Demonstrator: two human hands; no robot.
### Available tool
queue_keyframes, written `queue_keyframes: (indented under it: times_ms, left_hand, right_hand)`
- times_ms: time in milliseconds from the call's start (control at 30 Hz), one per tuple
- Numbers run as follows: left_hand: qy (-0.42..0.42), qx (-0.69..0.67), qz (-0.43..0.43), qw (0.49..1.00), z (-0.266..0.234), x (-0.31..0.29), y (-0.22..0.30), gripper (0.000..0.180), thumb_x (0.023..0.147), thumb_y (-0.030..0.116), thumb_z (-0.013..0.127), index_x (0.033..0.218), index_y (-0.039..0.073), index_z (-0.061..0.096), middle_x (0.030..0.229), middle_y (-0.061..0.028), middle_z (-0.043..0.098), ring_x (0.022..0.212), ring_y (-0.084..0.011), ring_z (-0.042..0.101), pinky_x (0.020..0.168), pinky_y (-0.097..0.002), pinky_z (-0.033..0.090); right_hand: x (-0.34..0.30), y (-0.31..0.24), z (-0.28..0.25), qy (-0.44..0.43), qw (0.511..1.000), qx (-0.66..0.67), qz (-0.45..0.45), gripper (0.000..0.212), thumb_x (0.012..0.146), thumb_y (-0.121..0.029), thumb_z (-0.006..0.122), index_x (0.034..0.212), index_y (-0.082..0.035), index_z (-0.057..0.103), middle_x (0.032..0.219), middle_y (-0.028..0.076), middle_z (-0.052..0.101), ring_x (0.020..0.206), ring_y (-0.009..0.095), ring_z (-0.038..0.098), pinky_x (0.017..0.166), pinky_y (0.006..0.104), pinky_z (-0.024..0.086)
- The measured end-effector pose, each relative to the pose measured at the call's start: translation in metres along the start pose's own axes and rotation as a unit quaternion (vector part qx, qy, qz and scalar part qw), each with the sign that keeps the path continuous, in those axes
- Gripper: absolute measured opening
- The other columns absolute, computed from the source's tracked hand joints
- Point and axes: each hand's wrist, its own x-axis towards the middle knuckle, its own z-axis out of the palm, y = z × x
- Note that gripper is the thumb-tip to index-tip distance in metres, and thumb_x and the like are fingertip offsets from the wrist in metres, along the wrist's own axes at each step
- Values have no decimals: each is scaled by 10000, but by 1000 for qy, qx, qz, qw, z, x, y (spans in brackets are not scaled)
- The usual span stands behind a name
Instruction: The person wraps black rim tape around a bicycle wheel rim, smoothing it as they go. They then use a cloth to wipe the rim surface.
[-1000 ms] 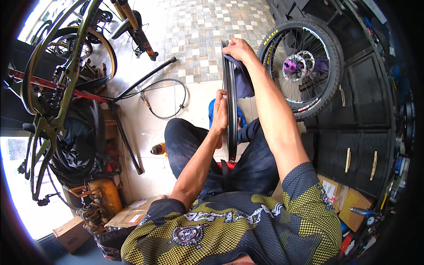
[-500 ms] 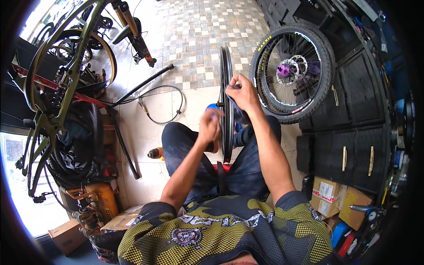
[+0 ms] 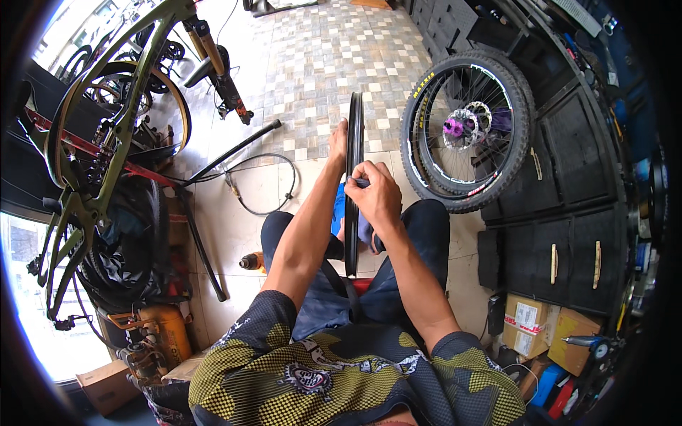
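A black bicycle wheel without a tyre stands upright between my knees, its rim point(image 3: 353, 248) seen nearly edge-on. My left hand point(image 3: 339, 140) reaches to the far part of the rim and grips it from the left side, its fingertips partly hidden. Closer to me, my right hand point(image 3: 376, 193) is closed at the rim, pinching a dark cloth point(image 3: 363, 182) against it. More of what looks like the same cloth hangs below that hand, beside the wheel. Something blue point(image 3: 339, 206) shows behind the rim, partly covered.
Two tyred wheels point(image 3: 419, 153) lean against black cabinets point(image 3: 568, 206) on the right. At left hangs a green bike frame point(image 3: 131, 113); black stand legs point(image 3: 206, 241) and a looped cable point(image 3: 288, 195) lie near it. An orange-black tool point(image 3: 250, 261) rests by my left knee.
My left hand has moved away from me, from near the hub to the far rim. My right hand has come nearer with the cloth. The wheel has shifted slightly left and toward me.
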Motion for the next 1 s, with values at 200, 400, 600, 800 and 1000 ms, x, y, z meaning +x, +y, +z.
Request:
queue_keyframes:
  times_ms: [200, 400, 600, 800, 1000]
  left_hand:
    - [2, 133, 132, 982, -8, -61, -15, 591, 1128, 470, 374, 1090, -17, 706, 931, -151, 678, 853, -259, 607, 841, -414, 486]
    - [11, 82, 56, 995, -2, -153, -46, 645, 1150, 486, 325, 1308, -64, 620, 1184, -178, 688, 1097, -236, 615, 1046, -376, 449]
    - [-61, -21, 48, 997, -5, -191, -39, 562, 1153, 471, 298, 1322, 25, 594, 860, -19, 639, 759, -119, 611, 720, -289, 522]
    - [-62, -99, 54, 992, 4, -187, -35, 463, 1156, 469, 325, 1080, 85, 572, 690, 16, 553, 536, -104, 585, 506, -263, 537]
    - [-126, -72, 78, 986, -9, -188, -48, 448, 1158, 425, 349, 1128, 45, 584, 741, -47, 612, 601, -196, 674, 556, -307, 569]
  right_hand:
    - [29, 9, -2, 26, 999, -7, -24, 143, 785, -190, 790, 870, -133, 691, 829, 88, 631, 756, 294, 663, 679, 435, 533]
    - [93, 13, -6, -76, 996, -26, 49, 209, 731, -273, 809, 848, -142, 696, 934, 136, 733, 894, 362, 722, 780, 471, 578]
    - [159, 11, 7, -176, 980, -31, 82, 256, 702, -322, 820, 850, -140, 717, 891, 89, 776, 844, 249, 736, 775, 380, 574]
    - [204, 28, 33, -170, 977, 19, 130, 207, 771, -243, 821, 848, -90, 706, 793, 25, 709, 734, 140, 636, 701, 323, 525]
    - [196, 32, 30, -216, 959, 123, 138, 183, 848, -221, 768, 867, -100, 632, 782, -14, 628, 698, 113, 554, 671, 313, 484]
